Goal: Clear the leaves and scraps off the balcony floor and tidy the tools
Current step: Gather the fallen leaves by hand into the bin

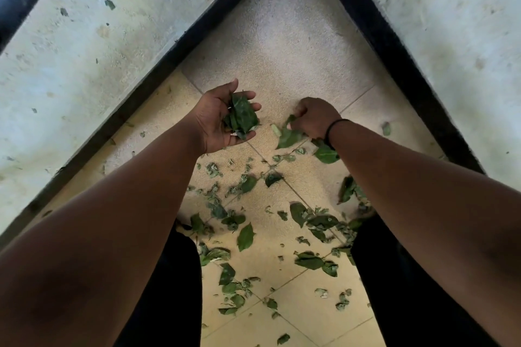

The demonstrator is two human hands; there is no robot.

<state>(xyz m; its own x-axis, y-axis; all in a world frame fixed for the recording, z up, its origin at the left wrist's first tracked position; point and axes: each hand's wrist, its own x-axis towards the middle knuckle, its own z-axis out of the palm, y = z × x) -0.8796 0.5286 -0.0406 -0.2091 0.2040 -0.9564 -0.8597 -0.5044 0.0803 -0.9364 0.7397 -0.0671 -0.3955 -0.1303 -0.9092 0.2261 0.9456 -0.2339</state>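
Head view: your left hand (222, 118) was palm-up, fingers cupped around a small bunch of leaves (242, 117). Your right hand (315, 118) pinched a leaf (287, 136) just off the tiled floor (282, 45). Leaves looked light, limp and tearable, so pinch by the blade or scoop several. Scattered leaves (270, 234) covered the near floor between your legs. 2 stained walls (70, 51) boxed in the far corner. No tools in sight.

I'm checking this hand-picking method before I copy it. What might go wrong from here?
The left hand cups a loose bunch of leaves with only a light grip; adding more may spill some back onto the tiled floor. The right hand pinches a leaf singly, so the small torn scraps scattered nearer the legs could easily get missed.
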